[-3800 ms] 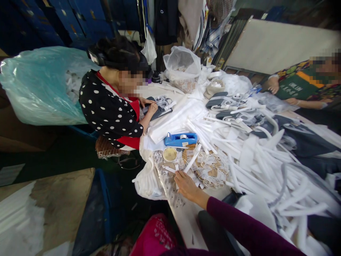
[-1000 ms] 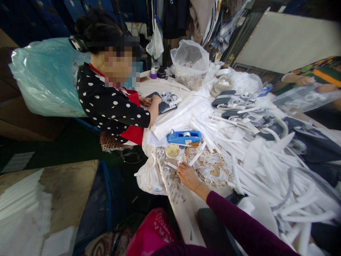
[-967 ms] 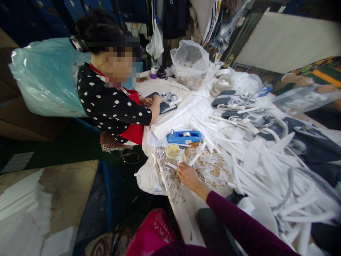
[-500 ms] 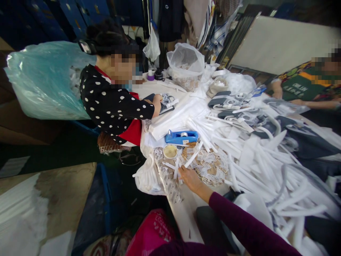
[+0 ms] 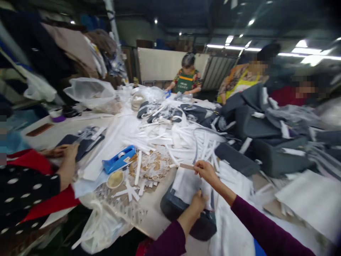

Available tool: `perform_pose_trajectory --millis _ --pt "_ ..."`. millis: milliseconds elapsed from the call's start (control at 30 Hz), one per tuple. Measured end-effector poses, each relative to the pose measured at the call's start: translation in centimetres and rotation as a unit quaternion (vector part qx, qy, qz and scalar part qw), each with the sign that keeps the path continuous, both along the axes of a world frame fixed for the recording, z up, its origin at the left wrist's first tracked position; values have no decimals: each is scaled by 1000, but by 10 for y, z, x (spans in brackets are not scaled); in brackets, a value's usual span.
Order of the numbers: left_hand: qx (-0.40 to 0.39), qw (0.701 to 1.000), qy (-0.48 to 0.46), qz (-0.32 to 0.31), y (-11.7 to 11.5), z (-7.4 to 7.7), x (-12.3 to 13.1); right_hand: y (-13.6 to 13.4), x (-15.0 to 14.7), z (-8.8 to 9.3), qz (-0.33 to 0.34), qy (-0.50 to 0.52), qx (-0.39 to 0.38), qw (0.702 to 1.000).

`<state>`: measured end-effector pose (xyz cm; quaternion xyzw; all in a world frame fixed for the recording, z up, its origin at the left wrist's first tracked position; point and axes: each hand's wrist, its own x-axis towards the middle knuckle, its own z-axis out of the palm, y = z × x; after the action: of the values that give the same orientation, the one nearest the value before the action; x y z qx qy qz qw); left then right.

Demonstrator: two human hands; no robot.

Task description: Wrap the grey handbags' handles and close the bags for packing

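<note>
My right hand [image 5: 207, 173] pinches a short tan strip [image 5: 187, 166] by one end, holding it out to the left over the table. Below it, my left hand [image 5: 198, 202] has its fingers curled at the edge of a dark grey fabric bag [image 5: 173, 204]. A white sheet [image 5: 186, 185] covers much of the bag's upper side. To the left of the bag lie cut white strips [image 5: 130, 190] and a pile of small tags with strings [image 5: 154, 165].
A blue tape dispenser [image 5: 119, 159] and a small round tin [image 5: 115, 179] are at the left. Long white strips [image 5: 186, 133] heap up mid-table, with dark grey bags [image 5: 277, 149] on the right. A co-worker's hands [image 5: 68, 153] handle another grey bag; other people sit farther back.
The view has swung right. My right hand has left the small strips by the tags, now with the tan strip raised over the grey bag. My left hand has come into view at the bag.
</note>
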<state>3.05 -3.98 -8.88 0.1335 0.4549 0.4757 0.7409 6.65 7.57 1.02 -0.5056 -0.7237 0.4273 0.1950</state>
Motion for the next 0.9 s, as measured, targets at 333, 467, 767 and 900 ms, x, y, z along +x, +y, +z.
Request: perform_pose_trajectory --millis 333,467,767,900 --pt "12 990 114 -76 9 -3 3 -45 199 -53 -228 44 -275 933" --pt "8 988 129 -80 9 -1 6 -53 180 -78 -213 74 -329 917" --pt "-21 987 150 -60 11 1 10 -44 125 -113 -103 165 -411 891" --pt "-23 987 145 -70 12 6 11 -40 120 -121 -63 174 -391 901"
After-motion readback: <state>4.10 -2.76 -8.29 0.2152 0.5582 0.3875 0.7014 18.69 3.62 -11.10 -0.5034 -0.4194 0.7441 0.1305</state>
